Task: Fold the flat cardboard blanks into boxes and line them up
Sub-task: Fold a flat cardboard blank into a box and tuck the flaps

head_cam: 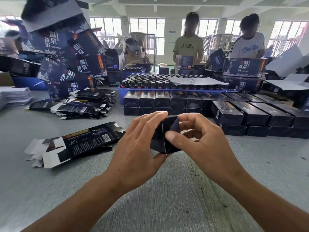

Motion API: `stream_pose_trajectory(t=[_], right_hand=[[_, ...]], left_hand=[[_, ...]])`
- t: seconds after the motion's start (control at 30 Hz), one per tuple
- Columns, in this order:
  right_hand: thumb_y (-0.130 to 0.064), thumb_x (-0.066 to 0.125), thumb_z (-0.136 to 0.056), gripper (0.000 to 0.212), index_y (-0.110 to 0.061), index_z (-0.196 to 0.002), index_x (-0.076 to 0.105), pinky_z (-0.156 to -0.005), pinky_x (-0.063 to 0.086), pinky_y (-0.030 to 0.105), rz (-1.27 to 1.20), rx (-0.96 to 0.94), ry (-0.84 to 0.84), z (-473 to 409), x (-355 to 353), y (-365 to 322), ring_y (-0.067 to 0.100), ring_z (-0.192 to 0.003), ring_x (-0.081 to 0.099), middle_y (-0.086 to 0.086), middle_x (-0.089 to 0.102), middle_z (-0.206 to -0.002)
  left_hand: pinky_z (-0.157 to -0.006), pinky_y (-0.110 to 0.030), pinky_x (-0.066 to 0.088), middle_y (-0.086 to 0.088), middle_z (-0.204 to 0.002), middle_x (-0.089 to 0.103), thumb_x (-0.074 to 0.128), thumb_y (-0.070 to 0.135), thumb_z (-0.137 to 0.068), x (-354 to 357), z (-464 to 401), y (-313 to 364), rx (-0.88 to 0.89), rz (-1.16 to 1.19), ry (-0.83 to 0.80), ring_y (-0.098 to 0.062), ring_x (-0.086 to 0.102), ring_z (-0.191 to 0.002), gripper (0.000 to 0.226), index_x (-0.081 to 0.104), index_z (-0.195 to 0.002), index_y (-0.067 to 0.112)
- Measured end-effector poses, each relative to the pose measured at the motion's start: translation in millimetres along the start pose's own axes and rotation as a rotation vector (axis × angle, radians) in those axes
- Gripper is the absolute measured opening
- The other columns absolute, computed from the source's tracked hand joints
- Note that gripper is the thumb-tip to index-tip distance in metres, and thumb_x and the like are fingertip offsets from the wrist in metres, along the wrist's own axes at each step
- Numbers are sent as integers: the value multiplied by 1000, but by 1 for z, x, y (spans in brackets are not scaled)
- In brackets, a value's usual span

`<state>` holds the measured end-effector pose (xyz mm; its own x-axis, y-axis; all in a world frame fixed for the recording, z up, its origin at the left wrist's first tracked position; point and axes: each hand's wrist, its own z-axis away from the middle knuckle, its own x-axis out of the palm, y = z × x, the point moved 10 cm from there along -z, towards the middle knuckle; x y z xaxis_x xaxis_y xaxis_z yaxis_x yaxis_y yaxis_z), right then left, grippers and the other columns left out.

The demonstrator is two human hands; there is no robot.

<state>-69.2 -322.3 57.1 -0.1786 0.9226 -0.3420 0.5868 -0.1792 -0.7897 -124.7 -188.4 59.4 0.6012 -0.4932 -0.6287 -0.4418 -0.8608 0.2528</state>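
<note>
Half-folded box [164,136] held between left hand [138,141] and right hand [199,139].

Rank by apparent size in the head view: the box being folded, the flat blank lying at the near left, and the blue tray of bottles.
1. Blue tray of bottles, widest in view though farther away.
2. Flat blank, nearly as wide; nearness flatters it, so ranks 1 and 2 are uncertain.
3. Box being folded, clearly smallest, partly hidden by both hands.
</note>
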Motion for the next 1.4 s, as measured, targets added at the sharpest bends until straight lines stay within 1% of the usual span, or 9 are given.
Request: stream_pose_trajectory(t=[0.1, 0.3, 0.47, 0.57, 0.67, 0.87, 1.0, 1.2, 1.4], right_hand=[[-76, 69, -64, 78, -49, -133, 43, -70, 56, 13, 98, 48, -35, 3, 8, 5, -7, -93, 66, -25, 65, -105], [-38, 70, -63, 66, -35, -127, 52, -66, 56, 22, -112, 236, 54, -6, -5, 37, 8, -84, 71, -5, 72, -97], [-10, 77, -68, 45, -18, -111, 63, -75, 55, 27, -309, 352, -134, -6, 13, 56, 14, -89, 74, -3, 77, -96], [-20, 79, -68, 51, -22, -117, 63, -82, 51, 23, -162, 346, -325, 3, 33, 55, 5, -97, 72, -10, 76, -103], [-33, 81, -81, 42, -30, -119, 63, -72, 51, 10, -110, 300, -356, 5, 39, 48, -5, -98, 69, -21, 74, -105], [-33, 71, -87, 43, -53, -121, 54, -68, 48, 2, -216, 86, 20, -11, -8, 22, -15, -99, 64, -32, 67, -110], [-22, 64, -97, 45, -45, -135, 56, -76, 48, 3, -153, -11, 21, -11, -11, 12, -9, -107, 63, -30, 66, -117], [-40, 62, -94, 39, -57, -128, 57, -86, 51, 8, -68, -51, -56, -7, -1, 6, -6, -116, 60, -21, 63, -129], [-46, 58, -90, 37, -45, -126, 64, -89, 51, 11, -132, -60, -61, -9, -1, 4, -2, -118, 60, -25, 60, -128]], left_hand=[[-117, -21, 28, 9, -157, 36, 76, 29, -82, 8, 1, 10, 113, -49, -40, -12, 31, -147, 84, 33, -153, 18], [-115, -48, 36, -3, -161, 29, 78, 15, -80, 0, 1, 3, 57, -63, 50, -20, 26, -149, 85, 33, -152, 17], [-100, -22, 44, 14, -142, 50, 60, 57, -86, -6, 6, -49, -453, 426, 117, 7, 49, -124, 73, 29, -150, 39], [-84, -15, 51, 14, -121, 70, 61, 55, -82, 8, 8, -65, -586, 739, 71, 5, 64, -108, 79, 29, -152, 40], [-79, -15, 56, 20, -110, 72, 65, 45, -83, 7, 5, -61, -528, 787, 71, 0, 69, -102, 72, 33, -148, 44], [-76, -10, 52, 17, -122, 63, 65, 21, -93, 14, 6, -43, -420, 758, -22, -5, 68, -105, 72, 33, -130, 75], [-81, -11, 52, 25, -119, 58, 63, 17, -96, 17, 4, -37, -376, 748, -80, -1, 62, -111, 69, 37, -135, 68], [-80, -11, 52, 27, -117, 63, 64, 43, -86, 8, 3, -40, -369, 786, 12, -2, 64, -111, 38, 60, -122, 56], [-83, -16, 53, 9, -125, 67, 61, 39, -90, 7, 4, -41, -357, 781, 20, -12, 66, -113, 30, 64, -119, 46]])
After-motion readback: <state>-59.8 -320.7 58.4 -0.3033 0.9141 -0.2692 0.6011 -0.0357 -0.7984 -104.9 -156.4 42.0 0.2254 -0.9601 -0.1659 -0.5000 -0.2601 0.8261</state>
